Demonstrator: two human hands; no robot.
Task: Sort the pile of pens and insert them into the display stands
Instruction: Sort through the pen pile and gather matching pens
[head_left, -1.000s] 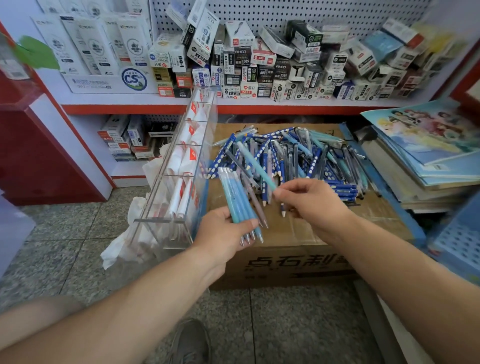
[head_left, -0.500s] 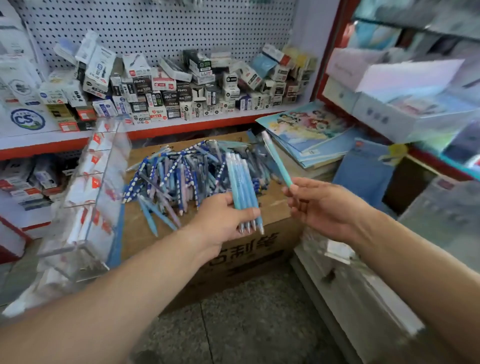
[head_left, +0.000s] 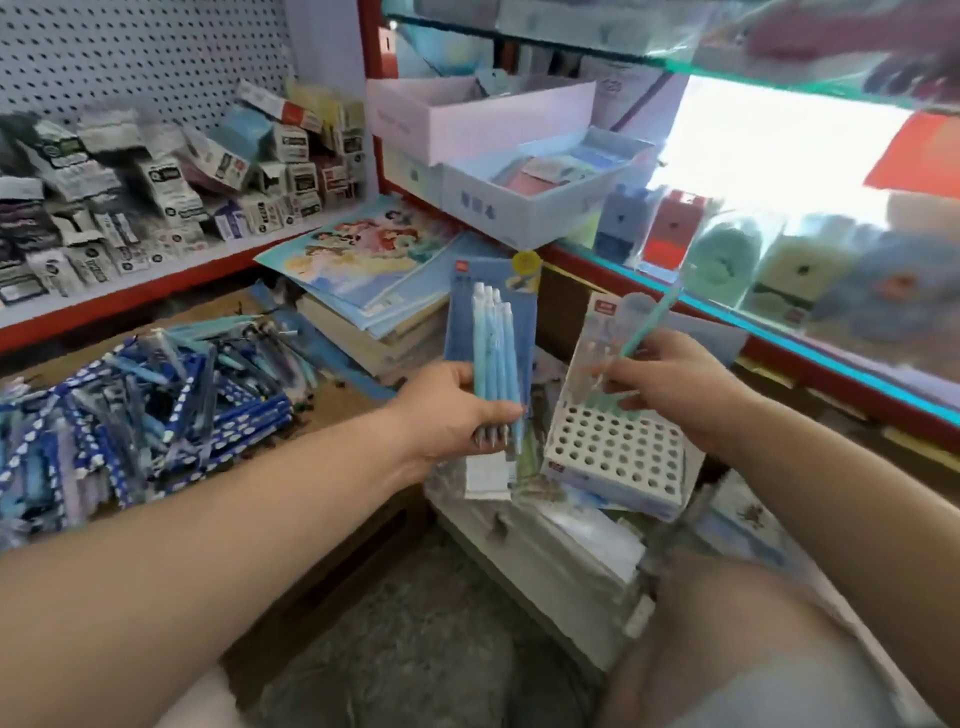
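The left hand (head_left: 457, 410) is closed round a bundle of light-blue pens (head_left: 493, 364), tips down, probably kept together as one sorted colour. The right hand (head_left: 675, 389) pinches a single teal pen (head_left: 649, 327) slanted above the white perforated display stand (head_left: 613, 452), seemingly aiming for a hole. The unsorted pile (head_left: 156, 395) lies well to the left on a cardboard box (head_left: 332, 400); the stand's red label (head_left: 556, 466) is too blurred to read.

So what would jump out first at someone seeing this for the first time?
The two hands in the middle stand out: the left hand grips a bundle of light-blue pens, and the right hand pinches a single teal pen right beside a white display stand full of holes. On the left, a big jumbled pile of blue pens lies on a cardboard box.
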